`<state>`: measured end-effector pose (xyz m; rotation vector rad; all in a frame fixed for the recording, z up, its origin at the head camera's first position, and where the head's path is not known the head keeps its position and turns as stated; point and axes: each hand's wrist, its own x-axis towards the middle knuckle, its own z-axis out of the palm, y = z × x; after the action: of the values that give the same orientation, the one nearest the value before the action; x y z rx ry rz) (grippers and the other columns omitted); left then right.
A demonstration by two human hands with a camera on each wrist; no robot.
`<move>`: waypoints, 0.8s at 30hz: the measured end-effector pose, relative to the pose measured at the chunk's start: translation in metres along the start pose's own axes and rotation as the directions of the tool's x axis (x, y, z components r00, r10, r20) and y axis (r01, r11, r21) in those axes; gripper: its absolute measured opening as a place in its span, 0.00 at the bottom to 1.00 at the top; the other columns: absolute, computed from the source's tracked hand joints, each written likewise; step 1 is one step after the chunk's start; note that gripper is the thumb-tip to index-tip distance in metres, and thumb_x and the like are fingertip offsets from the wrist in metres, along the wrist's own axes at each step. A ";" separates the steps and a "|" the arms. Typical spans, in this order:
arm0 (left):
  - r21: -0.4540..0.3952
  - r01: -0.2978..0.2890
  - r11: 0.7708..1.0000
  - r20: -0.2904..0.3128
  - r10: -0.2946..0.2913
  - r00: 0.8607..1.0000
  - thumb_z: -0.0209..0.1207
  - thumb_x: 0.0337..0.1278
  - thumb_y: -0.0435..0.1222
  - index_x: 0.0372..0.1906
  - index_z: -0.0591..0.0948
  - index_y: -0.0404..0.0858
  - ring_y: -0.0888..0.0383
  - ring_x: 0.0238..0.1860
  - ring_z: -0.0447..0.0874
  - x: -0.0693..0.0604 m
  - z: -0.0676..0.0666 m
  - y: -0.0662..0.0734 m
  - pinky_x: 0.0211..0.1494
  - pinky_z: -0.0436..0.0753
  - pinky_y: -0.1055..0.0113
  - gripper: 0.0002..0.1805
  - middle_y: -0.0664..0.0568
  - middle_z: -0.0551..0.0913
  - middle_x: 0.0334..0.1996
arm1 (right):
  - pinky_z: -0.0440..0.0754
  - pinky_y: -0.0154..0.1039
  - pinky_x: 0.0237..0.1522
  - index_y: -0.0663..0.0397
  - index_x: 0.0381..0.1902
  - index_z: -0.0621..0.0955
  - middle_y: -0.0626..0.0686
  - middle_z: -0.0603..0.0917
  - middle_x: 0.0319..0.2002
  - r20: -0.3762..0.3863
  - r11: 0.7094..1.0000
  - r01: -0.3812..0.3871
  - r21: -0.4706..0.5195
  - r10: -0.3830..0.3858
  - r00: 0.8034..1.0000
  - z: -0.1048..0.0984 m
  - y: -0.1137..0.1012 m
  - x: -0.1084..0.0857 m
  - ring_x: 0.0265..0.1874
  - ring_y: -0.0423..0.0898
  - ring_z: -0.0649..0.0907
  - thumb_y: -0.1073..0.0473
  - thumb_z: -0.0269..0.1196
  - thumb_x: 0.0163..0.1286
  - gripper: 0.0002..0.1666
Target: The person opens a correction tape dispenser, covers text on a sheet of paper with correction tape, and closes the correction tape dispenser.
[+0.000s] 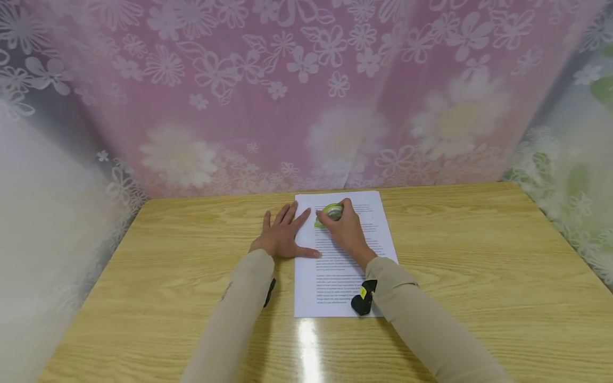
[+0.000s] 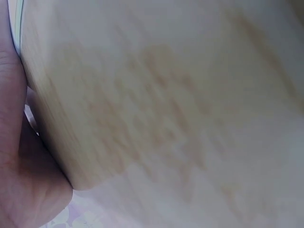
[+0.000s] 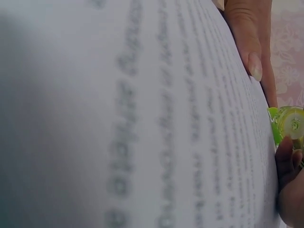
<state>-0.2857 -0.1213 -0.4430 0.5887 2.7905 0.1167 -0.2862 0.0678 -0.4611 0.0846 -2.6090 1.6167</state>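
A sheaf of white printed paper lies on the wooden table, its lines of text also filling much of the right wrist view. My right hand grips a green correction tape between thumb and fingers, its tip down at the upper lines of text. In the right wrist view the see-through green case shows a pale round wheel. My left hand lies flat with fingers spread across the paper's left edge, thumb on the sheet. Only part of that hand appears in the left wrist view.
The wood-grain table extends to both sides of the paper. A pink flowered curtain hangs along the back edge, and paler flowered cloth hangs at the sides. Dark wrist cameras are strapped on both sleeves.
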 end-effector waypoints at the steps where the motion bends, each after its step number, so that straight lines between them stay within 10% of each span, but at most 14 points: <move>1: 0.003 0.001 1.000 0.001 -0.001 1.000 0.47 0.37 0.80 0.76 0.38 0.59 0.52 0.74 0.29 0.000 0.000 0.000 0.68 0.35 0.37 0.61 0.50 0.30 0.76 | 0.77 0.42 0.38 0.59 0.48 0.64 0.58 0.77 0.40 -0.001 1.000 0.005 -0.002 -0.005 1.000 0.000 -0.001 0.000 0.36 0.50 0.79 0.43 0.63 0.65 0.30; 24: -0.008 0.009 1.000 0.014 -0.009 1.000 0.47 0.37 0.79 0.76 0.38 0.60 0.52 0.74 0.26 0.000 -0.001 0.000 0.68 0.32 0.39 0.61 0.50 0.29 0.75 | 0.77 0.42 0.34 0.60 0.47 0.64 0.58 0.77 0.37 0.008 0.995 -0.021 -0.096 0.022 1.000 -0.007 -0.005 0.000 0.32 0.50 0.79 0.43 0.63 0.65 0.31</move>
<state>-0.2857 -0.1209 -0.4424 0.5724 2.7774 0.1218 -0.2855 0.0721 -0.4539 0.0585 -2.6979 1.4980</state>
